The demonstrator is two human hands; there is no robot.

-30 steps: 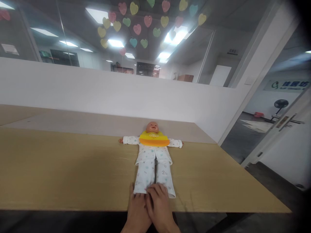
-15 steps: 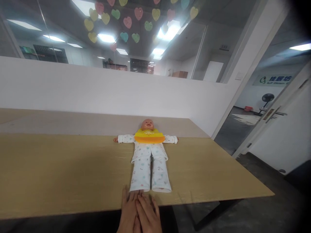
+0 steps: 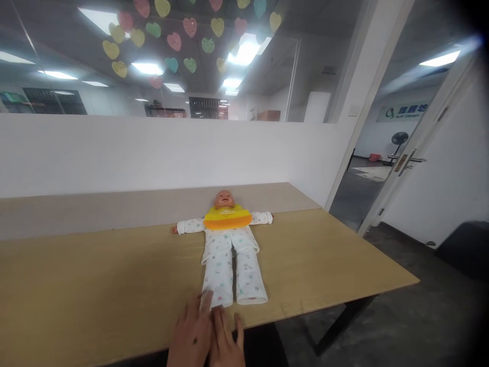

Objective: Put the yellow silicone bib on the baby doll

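Observation:
A baby doll (image 3: 224,200) lies on its back on the wooden table (image 3: 336,255), arms stretched out sideways. It wears white patterned pyjamas (image 3: 218,270) and a yellow bib (image 3: 228,215) with an orange lower band. My left hand (image 3: 191,329) rests at the table's front edge with fingers apart, its fingertips at the hem of the trouser leg on the left. Beside it my right hand (image 3: 226,339) lies with fingers extended, just below the same hem. Neither hand holds anything.
A grey strip (image 3: 114,209) runs along the table's back against a white wall (image 3: 171,153). Above is a window with paper hearts (image 3: 190,27). On the right, a door (image 3: 443,153) stands ajar, with a fan (image 3: 400,137) beyond it.
The view has turned and tilted slightly. My left hand has spread its fingers and moved left, reaching the trouser hem; my hands overlap less than before.

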